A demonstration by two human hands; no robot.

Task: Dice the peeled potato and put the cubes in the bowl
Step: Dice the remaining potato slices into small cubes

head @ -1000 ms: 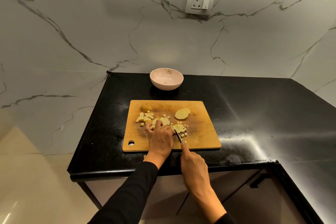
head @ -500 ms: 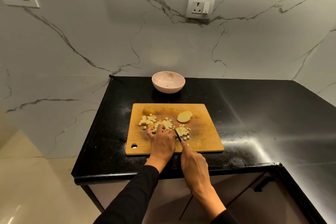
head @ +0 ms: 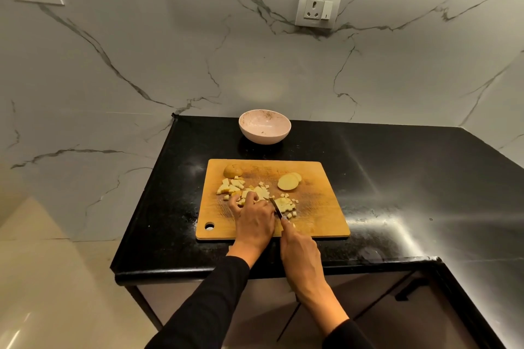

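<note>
Head view: diced potato cubes [head: 256,193] lie mid-board on the wooden cutting board [head: 317,207], a second small pile [head: 286,204] just right of the knife [head: 275,207]. Two uncut slices [head: 288,181] sit toward the far right of the board, an end piece [head: 233,170] at the far left corner. Left hand [head: 253,221] rests on the cubes, fingers [head: 246,198] curled down over them, pinning the pile. Right hand [head: 300,252] grips the knife handle, fingers wrapped round it, forefinger along the top; blade tip down at the board. Bowl [head: 265,126] stands beyond the board on the black bench [head: 397,178], no cubes inside (only specks). Risk: blade runs touching close to left fingertips, a slip could nick them; loose cubes may scatter off the board.
</note>
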